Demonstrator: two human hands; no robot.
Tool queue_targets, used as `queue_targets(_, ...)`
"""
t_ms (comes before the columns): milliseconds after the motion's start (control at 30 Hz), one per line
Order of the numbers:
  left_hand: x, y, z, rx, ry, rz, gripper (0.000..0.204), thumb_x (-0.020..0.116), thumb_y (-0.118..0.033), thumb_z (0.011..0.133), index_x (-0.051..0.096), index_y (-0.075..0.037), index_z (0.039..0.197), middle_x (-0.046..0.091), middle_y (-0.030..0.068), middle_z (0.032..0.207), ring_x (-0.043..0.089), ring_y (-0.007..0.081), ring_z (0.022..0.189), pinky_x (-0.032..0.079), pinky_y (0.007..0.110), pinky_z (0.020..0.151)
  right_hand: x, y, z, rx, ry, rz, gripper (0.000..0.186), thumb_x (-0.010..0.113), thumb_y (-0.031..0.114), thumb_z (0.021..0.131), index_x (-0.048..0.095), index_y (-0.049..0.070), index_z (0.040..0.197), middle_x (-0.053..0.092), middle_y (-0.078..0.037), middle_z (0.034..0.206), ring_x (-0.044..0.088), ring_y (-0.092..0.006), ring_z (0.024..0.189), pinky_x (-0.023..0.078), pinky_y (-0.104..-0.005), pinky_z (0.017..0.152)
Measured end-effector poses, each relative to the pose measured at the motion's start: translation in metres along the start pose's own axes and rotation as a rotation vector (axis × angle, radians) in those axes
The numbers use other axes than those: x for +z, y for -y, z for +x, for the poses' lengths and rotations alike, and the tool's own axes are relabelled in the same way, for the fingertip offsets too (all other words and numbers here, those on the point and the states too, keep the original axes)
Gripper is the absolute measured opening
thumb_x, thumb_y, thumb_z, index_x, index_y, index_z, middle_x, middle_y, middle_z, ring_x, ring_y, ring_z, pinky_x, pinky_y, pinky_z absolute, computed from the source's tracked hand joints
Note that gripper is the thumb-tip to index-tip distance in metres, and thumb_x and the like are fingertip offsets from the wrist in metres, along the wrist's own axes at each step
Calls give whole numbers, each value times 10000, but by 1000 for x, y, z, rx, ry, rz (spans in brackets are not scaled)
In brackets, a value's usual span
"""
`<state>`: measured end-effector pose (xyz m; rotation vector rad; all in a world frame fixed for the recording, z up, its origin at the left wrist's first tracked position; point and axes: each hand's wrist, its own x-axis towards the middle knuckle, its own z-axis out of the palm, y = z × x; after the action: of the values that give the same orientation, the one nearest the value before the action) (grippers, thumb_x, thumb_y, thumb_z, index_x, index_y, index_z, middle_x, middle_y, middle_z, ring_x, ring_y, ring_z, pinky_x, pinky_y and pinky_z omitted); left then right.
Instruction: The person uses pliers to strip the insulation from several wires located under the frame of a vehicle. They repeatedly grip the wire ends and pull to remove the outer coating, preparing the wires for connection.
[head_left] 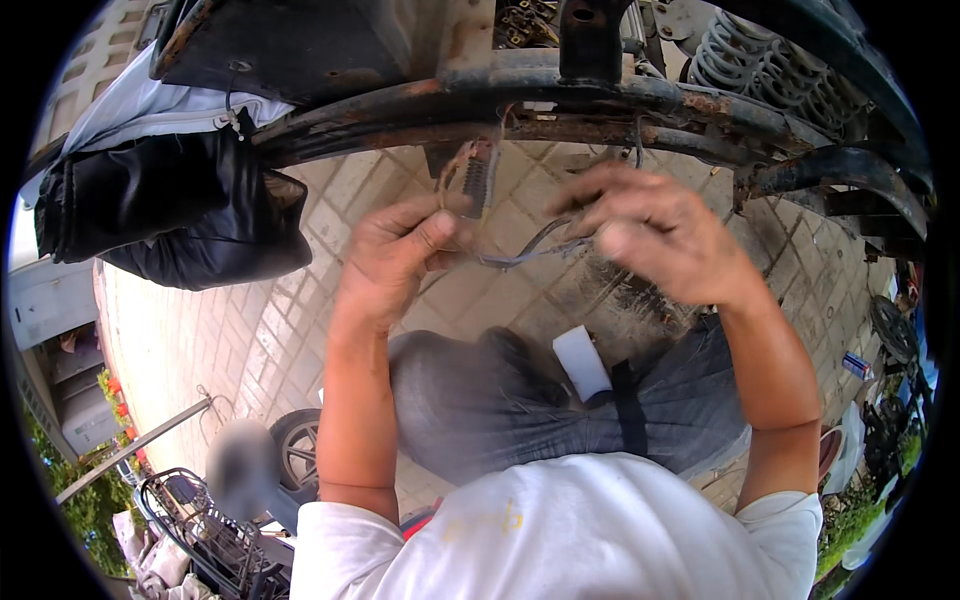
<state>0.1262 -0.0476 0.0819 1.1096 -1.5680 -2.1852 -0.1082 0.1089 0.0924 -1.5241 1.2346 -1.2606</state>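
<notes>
Wire (pixel 497 263): slung between the 2 hands, under the lower edge of the rusty frame (pixel 390 118). Left hand (pixel 398 245): thumb and forefinger pressed together, pinching the wire. Finned block (pixel 477 187) hangs just beside those fingertips, below the same edge. Right hand (pixel 668 238): fingers curved and blurred, thumb near the wire; cannot tell whether it grips. Black cover (pixel 170 205) droops at the frame's left end; springs (pixel 750 55) sit beyond its upper right edge. Step in hand, judged: handling the wire by 2 hands. Next move probably calls for a steady left pinch and precise right fingertips.
</notes>
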Motion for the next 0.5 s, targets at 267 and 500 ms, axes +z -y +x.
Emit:
queue_targets(267,20,-2,2,10,143,204,283,657,-146,885,644,56,1083,677,118,867,649,160,779,531,268,678,8,-12,11,-43,136,-520,368,660,309,832,637,25,1063,619,-179,1115,591,-357,1043,478,-433,879)
queue_targets(500,16,7,15,97,-30,69,270,665,-152,883,628,39,1070,639,88,859,604,176,741,517,309,747,55,-1,-22,273,425,-598,203,635,121,786,583,43,965,655,-113,899,635,-338,852,524,-405,715)
